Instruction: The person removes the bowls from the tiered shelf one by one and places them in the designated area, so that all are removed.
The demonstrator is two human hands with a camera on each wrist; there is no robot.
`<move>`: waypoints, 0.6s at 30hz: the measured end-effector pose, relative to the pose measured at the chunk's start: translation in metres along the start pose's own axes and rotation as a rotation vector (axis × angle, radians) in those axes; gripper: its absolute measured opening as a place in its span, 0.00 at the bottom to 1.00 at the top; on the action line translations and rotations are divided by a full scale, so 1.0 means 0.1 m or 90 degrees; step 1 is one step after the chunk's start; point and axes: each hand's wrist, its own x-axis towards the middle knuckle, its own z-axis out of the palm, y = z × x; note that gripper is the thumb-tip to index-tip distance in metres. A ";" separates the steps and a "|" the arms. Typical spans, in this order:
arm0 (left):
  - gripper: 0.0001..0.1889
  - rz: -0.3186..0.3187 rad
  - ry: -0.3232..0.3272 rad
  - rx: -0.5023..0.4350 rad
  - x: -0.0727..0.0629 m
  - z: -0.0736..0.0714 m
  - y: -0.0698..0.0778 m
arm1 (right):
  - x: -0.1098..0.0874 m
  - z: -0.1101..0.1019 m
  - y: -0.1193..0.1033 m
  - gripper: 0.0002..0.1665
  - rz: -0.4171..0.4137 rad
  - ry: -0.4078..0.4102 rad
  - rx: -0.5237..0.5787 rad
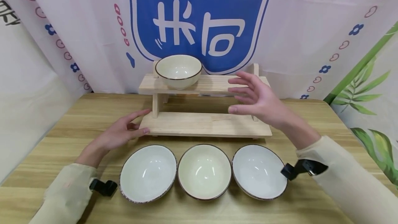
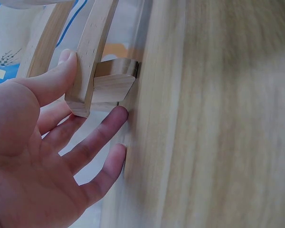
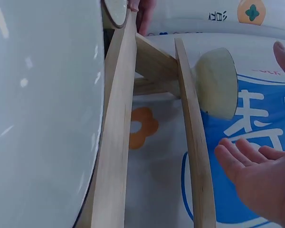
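A two-tier wooden display rack (image 1: 205, 124) stands on the table with a cream, brown-rimmed bowl (image 1: 178, 70) on the left part of its upper board. My left hand (image 1: 119, 132) holds the left end of the lower board between thumb and fingers; in the left wrist view the ring and little fingertips (image 2: 118, 114) reach down close to the tabletop. My right hand (image 1: 256, 98) hovers before the right end of the upper board, fingers spread and slightly bent, holding nothing. In the right wrist view that hand is apart from the bowl.
Three bowls stand in a row before the rack: a whitish one (image 1: 148, 174) at left, a cream one (image 1: 204, 172) in the middle, another white one (image 1: 259, 172) at right. A printed curtain (image 1: 298, 34) hangs right behind the wood-grain table (image 1: 311, 113).
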 end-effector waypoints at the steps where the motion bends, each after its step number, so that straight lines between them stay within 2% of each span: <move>1: 0.43 0.000 0.000 0.000 -0.01 0.00 0.00 | 0.06 0.03 0.00 0.61 0.004 0.001 0.010; 8: 0.43 -0.005 0.005 0.010 -0.06 -0.03 0.00 | 0.39 0.29 -0.04 0.64 -0.001 0.013 0.043; 18: 0.42 0.007 0.002 0.000 -0.01 0.00 0.02 | 0.75 0.52 -0.10 0.73 0.027 0.024 -0.027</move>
